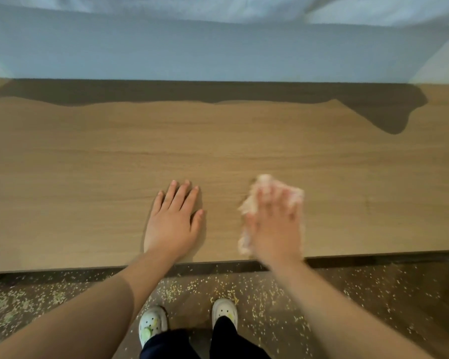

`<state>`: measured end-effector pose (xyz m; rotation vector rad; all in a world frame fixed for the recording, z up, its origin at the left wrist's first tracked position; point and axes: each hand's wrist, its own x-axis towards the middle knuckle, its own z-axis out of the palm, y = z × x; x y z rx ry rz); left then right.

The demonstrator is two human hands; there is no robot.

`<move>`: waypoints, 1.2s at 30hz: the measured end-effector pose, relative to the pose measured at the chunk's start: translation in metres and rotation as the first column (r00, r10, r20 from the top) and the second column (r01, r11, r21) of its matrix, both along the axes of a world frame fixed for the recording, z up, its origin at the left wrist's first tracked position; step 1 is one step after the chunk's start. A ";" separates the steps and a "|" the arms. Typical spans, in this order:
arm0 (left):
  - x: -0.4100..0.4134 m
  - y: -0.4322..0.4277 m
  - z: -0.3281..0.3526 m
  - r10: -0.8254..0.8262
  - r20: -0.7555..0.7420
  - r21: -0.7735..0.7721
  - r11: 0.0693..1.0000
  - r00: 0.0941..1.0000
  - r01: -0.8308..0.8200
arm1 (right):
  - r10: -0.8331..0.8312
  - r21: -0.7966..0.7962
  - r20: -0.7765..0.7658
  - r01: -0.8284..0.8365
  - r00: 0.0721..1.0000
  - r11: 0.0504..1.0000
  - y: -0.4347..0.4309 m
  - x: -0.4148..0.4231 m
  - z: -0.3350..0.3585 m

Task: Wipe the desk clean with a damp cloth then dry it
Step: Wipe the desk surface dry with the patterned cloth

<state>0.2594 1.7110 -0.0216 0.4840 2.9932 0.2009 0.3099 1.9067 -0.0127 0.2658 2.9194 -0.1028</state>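
A light wooden desk (88, 156) fills the middle of the head view. My left hand (174, 218) lies flat on it near the front edge, fingers spread, holding nothing. My right hand (275, 224) presses flat on a pale, crumpled cloth (252, 200) just to the right, also near the front edge. The right hand and the cloth are blurred by motion. Parts of the cloth stick out past the fingers at the top and left.
A pale blue-grey wall (218, 53) stands behind the desk and a dark shadow runs along the back edge. Below the front edge lies a dark floor (373, 307) strewn with small yellowish crumbs, and my two white shoes (153, 325).
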 end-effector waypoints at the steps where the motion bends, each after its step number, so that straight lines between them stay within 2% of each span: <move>1: 0.000 0.000 0.000 0.006 -0.008 0.028 1.000 1.000 -0.006 | 0.161 -0.041 -0.024 -0.162 0.987 0.986 -0.026 0.006 -0.003; 3: 0.001 0.000 0.000 0.013 -0.012 0.063 0.998 1.000 -0.012 | 0.375 -0.086 -0.080 -0.382 0.923 0.920 -0.048 0.012 0.000; 4: 0.000 -0.001 -0.001 0.014 -0.012 0.064 0.998 1.000 -0.013 | 0.469 -0.053 -0.080 -0.473 0.880 0.879 -0.039 0.006 0.003; 5: 0.000 -0.001 -0.002 0.015 -0.017 0.060 0.998 1.000 -0.014 | 0.540 -0.004 -0.051 -0.541 0.840 0.841 -0.018 -0.003 0.001; 6: 0.000 -0.002 -0.003 0.018 -0.024 0.057 0.998 1.000 -0.016 | 0.538 0.001 -0.007 -0.538 0.843 0.843 0.010 -0.012 -0.005; 7: 0.000 -0.002 -0.003 0.018 -0.026 0.053 0.998 0.999 -0.016 | 0.439 -0.007 0.022 -0.439 0.898 0.899 0.039 -0.023 -0.006; 8: 0.000 -0.002 -0.003 0.017 -0.025 0.042 0.999 1.000 -0.016 | 0.250 -0.030 0.040 -0.249 0.967 0.968 0.066 -0.033 -0.002; 9: 0.001 -0.001 -0.003 0.017 -0.026 0.027 0.999 1.000 -0.017 | 0.039 -0.054 0.037 -0.037 0.999 0.998 0.086 -0.040 0.001; 10: 0.001 -0.001 -0.003 0.019 -0.029 0.020 1.000 0.999 -0.018 | -0.101 -0.058 0.059 0.105 0.993 0.993 0.093 -0.041 0.004; 11: 0.001 -0.001 -0.003 0.021 -0.028 0.020 1.000 0.999 -0.021 | -0.152 -0.055 0.074 0.157 0.986 0.986 0.087 -0.038 0.007; 12: 0.001 0.000 -0.003 0.025 -0.028 0.025 0.999 0.999 -0.024 | -0.137 -0.023 0.069 0.139 0.988 0.990 0.071 -0.030 0.010; 14: 0.001 0.000 -0.002 0.032 -0.031 0.027 0.999 0.999 -0.031 | 0.107 -0.007 0.056 -0.106 0.993 0.994 0.020 -0.009 0.011; 16: 0.002 0.000 -0.001 0.032 -0.024 0.010 0.999 0.999 -0.032 | 0.427 -0.082 -0.008 -0.426 0.904 0.901 -0.021 0.014 0.007; 18: 0.002 0.000 -0.001 0.038 -0.016 0.005 0.999 0.999 -0.037 | 0.586 -0.106 -0.004 -0.583 0.811 0.806 -0.020 0.014 0.004; 19: 0.002 0.000 -0.001 0.040 -0.017 0.011 0.999 0.999 -0.040 | 0.601 -0.065 0.025 -0.598 0.799 0.799 -0.004 0.006 0.003; 21: 0.002 0.000 0.000 0.035 -0.022 0.018 0.999 0.999 -0.034 | 0.435 0.009 0.040 -0.436 0.899 0.900 0.038 -0.013 -0.002; 22: 0.003 0.000 0.000 0.031 -0.023 0.013 0.999 0.999 -0.030 | 0.253 0.025 0.040 -0.254 0.967 0.967 0.058 -0.023 0.002; 24: 0.002 -0.001 -0.001 0.023 -0.017 0.007 1.000 1.000 -0.023 | -0.065 -0.013 0.052 0.066 0.997 0.998 0.074 -0.034 0.004; 25: 0.001 -0.001 -0.001 0.015 -0.010 0.005 1.000 1.000 -0.015 | -0.098 -0.046 0.055 0.101 0.994 0.994 0.065 -0.032 0.006; 26: 0.001 -0.002 -0.001 0.010 -0.005 0.001 1.000 1.000 -0.010 | -0.045 -0.035 0.053 0.047 0.998 0.998 0.048 -0.025 0.005; 27: 0.001 -0.001 -0.002 0.011 -0.007 -0.007 1.000 1.000 -0.011 | 0.086 -0.041 0.031 -0.084 0.996 0.996 0.025 -0.015 -0.001; 29: 0.000 -0.001 -0.002 0.021 -0.019 -0.030 0.999 1.000 -0.021 | 0.375 -0.087 -0.040 -0.377 0.926 0.922 -0.016 0.008 -0.004; 31: 0.000 -0.001 -0.002 0.022 -0.029 -0.040 0.999 0.999 -0.023 | 0.543 -0.069 -0.019 -0.543 0.839 0.837 -0.020 0.009 0.000; 32: -0.001 -0.002 -0.002 0.015 -0.034 -0.040 0.999 0.999 -0.016 | 0.562 -0.027 -0.022 -0.562 0.827 0.827 -0.006 0.000 -0.003; 33: -0.001 -0.002 -0.002 0.007 -0.033 -0.034 0.999 0.999 -0.009 | 0.497 -0.005 0.027 -0.497 0.868 0.868 0.012 -0.011 -0.005; 34: -0.002 -0.003 -0.001 0.003 -0.030 -0.022 1.000 1.000 -0.004 | 0.354 0.016 0.043 -0.355 0.934 0.935 0.032 -0.024 -0.004; 35: -0.002 -0.003 0.001 -0.003 -0.028 -0.018 1.000 1.000 0.002 | 0.160 0.044 0.033 -0.161 0.987 0.986 0.051 -0.035 -0.002; 36: -0.004 -0.004 0.003 -0.013 -0.034 -0.027 1.000 0.999 0.012 | -0.061 0.026 0.013 0.060 0.998 0.998 0.065 -0.046 -0.002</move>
